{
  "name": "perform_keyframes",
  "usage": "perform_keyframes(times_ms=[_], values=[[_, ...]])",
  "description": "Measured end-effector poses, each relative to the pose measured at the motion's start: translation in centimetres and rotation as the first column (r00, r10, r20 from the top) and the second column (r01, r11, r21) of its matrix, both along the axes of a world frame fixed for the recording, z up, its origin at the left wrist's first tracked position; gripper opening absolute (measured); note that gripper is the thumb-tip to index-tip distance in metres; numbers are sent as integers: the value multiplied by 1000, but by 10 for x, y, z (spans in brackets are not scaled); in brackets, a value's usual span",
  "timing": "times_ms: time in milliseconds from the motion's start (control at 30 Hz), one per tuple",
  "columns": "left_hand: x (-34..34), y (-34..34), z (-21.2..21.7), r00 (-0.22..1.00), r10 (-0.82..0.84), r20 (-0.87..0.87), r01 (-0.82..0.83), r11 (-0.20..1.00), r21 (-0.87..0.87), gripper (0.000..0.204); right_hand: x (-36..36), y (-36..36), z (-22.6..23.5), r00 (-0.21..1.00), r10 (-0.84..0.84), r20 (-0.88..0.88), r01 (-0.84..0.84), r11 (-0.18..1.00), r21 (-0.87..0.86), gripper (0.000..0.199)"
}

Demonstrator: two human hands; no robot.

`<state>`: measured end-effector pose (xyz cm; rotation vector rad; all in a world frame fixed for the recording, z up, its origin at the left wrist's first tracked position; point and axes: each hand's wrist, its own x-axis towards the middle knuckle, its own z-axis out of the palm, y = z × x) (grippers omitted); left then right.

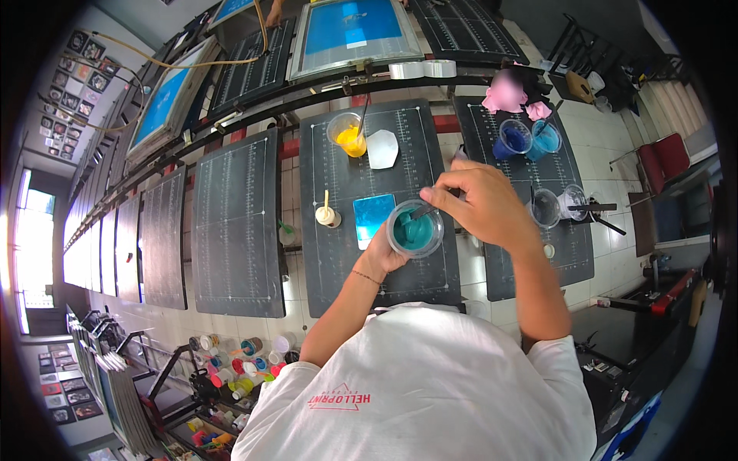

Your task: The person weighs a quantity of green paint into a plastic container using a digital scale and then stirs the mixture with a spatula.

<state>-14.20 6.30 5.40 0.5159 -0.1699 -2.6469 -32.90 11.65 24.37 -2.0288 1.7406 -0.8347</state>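
Dark gridded print pallets (238, 223) run in rows across a tiled workshop. Over the middle one, the left hand (382, 253) wraps closed around a clear cup of teal ink (415, 229), held beside a teal-smeared square card (371, 217). The right hand (484, 203) pinches a thin stirring stick (424, 209) dipped into the ink.

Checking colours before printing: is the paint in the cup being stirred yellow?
No, the held cup contains teal paint; the yellow cup stands apart on the board.
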Motion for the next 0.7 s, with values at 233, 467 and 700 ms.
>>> perform_keyframes(times_ms=[233,467,700], values=[[-6,9,-2,999,-33,16,32,999,30,40,32,-19,-69,25,29,999,68,997,-30,48],[-8,4,2,999,-43,-7,43,999,4,40,44,-9,-60,208,174,962,-250,961,-120,51],[-12,3,8,999,-33,-1,33,999,-43,38,50,-2,-35,458,96,884,-93,994,-60,49]])
